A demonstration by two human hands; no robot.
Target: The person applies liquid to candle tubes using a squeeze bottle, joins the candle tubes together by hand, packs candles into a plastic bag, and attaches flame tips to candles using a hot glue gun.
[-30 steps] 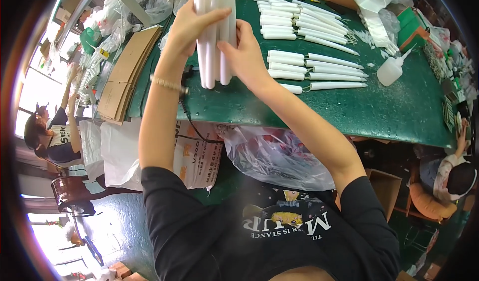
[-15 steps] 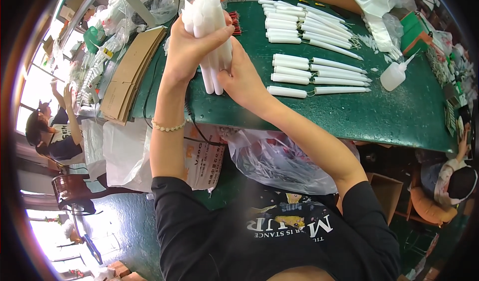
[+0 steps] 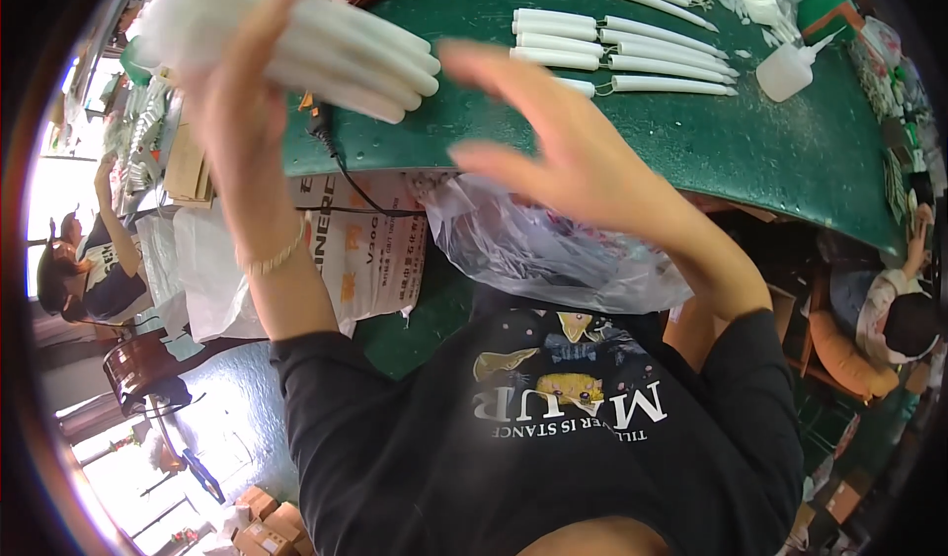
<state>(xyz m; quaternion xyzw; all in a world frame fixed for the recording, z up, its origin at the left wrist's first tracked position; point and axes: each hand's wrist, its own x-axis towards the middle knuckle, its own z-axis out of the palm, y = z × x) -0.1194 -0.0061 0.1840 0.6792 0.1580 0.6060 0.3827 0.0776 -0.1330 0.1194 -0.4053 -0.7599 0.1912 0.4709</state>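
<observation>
meanwhile a bundle of white tapered tubes (image 3: 326, 47) is gripped in the left hand (image 3: 237, 92) above the green table (image 3: 691, 141), while the right hand (image 3: 563, 151) is held open and empty beside it, over a clear plastic bag (image 3: 533, 250).

Green table (image 3: 750, 151), white tubes (image 3: 632, 42), squeeze bottle (image 3: 785, 67)

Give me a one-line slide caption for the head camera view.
Left hand grips a bundle of white tubes above the green table; right hand spread open beside it.
</observation>
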